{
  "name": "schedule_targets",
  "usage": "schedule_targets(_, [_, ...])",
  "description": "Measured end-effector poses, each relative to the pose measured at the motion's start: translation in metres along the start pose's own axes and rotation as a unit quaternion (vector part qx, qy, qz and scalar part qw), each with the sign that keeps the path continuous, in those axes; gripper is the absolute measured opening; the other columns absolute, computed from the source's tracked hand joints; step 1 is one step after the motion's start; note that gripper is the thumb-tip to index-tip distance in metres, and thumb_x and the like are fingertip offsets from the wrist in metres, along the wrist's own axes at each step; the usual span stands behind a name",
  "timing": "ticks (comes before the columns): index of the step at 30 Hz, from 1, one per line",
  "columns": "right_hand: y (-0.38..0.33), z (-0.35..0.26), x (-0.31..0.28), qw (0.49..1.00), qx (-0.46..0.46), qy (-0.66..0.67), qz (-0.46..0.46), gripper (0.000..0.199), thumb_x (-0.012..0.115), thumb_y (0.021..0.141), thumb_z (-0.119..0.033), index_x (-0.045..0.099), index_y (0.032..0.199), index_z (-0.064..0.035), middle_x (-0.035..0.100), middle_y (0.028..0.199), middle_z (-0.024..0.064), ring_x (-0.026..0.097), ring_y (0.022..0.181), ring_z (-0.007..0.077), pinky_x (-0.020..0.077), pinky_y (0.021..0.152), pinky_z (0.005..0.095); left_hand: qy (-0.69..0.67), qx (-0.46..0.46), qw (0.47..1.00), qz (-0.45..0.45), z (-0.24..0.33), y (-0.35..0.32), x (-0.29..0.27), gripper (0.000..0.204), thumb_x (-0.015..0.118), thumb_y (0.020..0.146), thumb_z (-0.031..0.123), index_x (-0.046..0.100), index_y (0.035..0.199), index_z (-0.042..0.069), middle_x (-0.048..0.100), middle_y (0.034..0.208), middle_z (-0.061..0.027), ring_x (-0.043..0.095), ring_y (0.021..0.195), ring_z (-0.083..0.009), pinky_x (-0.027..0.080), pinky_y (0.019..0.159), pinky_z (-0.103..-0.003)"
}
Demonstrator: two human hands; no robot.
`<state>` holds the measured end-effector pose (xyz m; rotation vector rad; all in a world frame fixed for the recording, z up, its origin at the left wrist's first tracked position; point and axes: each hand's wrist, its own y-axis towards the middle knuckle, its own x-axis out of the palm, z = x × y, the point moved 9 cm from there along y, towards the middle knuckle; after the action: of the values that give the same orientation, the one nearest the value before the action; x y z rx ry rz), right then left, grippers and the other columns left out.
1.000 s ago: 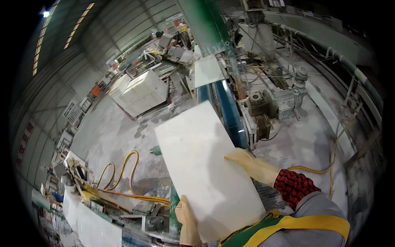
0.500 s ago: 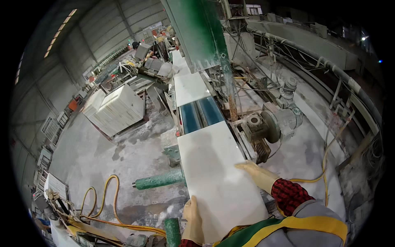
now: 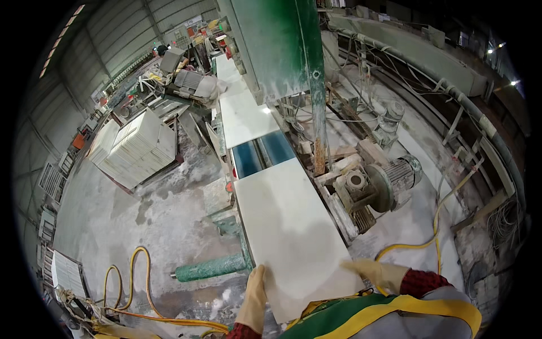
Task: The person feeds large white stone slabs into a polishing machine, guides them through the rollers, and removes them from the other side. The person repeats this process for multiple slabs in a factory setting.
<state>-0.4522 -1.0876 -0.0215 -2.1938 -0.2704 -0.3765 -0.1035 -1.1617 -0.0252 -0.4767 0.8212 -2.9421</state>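
White in the head view, a flat slab (image 3: 293, 220) lies toward the near end of the conveyor (image 3: 247, 159), over its blue belts (image 3: 278, 148). The left hand (image 3: 254, 295) touches the slab's left edge; the right hand (image 3: 379, 274) (blurred) lies over its right edge, though whether either is clamped I cannot tell. A second slab (image 3: 245, 117) sits farther along, belts showing between.

Two hands (image 3: 253, 292) (image 3: 377, 273), three white slabs (image 3: 293, 217) (image 3: 247, 110) (image 3: 227, 68) in line and two blue belts (image 3: 246, 160) (image 3: 278, 148) show.

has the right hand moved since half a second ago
Yes: the right hand has shifted downward in the view, away from the grey gearbox.
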Motion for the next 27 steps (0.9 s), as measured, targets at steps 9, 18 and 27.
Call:
schedule_targets(9, [0.053,0.010,-0.036,0.991,-0.066,-0.098,0.068,0.050,0.071,0.105,-0.044,0.064,0.129,-0.0004,0.065,0.117,0.0070,0.063,0.091,0.0157,0.0560,0.083,0.0321,0.211,-0.224,0.951,0.025,-0.077,-0.025,-0.064,0.043,0.069,0.107,0.035,0.067,0.129,-0.002,0.074,0.104,-0.0111,0.072,0.085,-0.0216,0.058,0.072,-0.037])
schedule_targets(18, [0.106,-0.009,-0.039,0.980,-0.030,0.129,0.151,0.038,0.073,0.104,-0.039,0.065,0.115,-0.0034,0.074,0.093,0.0138,0.069,0.071,0.0231,0.0587,0.066,0.0366,-0.164,-0.069,0.984,0.012,-0.062,0.017,-0.026,0.031,0.069,0.107,0.026,0.054,0.085,0.011,0.052,0.074,-0.0006,0.049,0.065,-0.0136,0.050,0.066,-0.032])
schedule_targets(27, [0.095,-0.020,0.006,0.995,-0.079,0.016,0.066,0.059,0.051,0.113,-0.050,0.077,0.109,0.0031,0.082,0.096,0.0189,0.074,0.066,0.0217,0.0611,0.064,0.0307,-0.031,-0.116,0.992,0.030,-0.066,0.009,-0.012,0.059,0.044,0.117,0.043,0.058,0.134,-0.012,0.076,0.114,-0.0209,0.075,0.094,-0.0295,0.063,0.087,-0.042])
